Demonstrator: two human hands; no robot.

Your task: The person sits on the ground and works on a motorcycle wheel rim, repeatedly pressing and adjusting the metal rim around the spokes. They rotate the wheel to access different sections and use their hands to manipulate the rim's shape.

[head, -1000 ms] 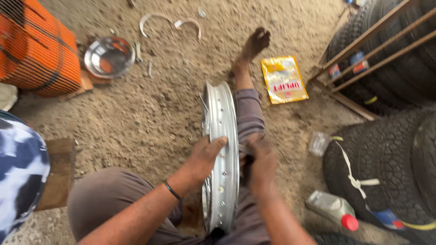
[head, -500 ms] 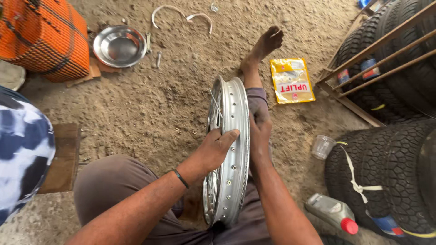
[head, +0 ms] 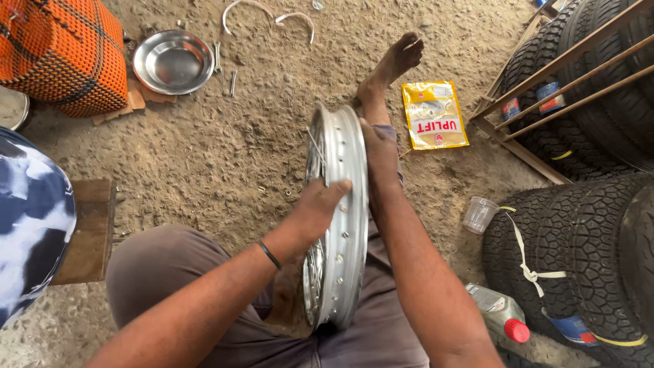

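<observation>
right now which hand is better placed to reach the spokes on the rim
Left. The left hand rests on the rim's spoke side, fingers by the spokes. The right hand grips the far edge, steadying it.
</observation>
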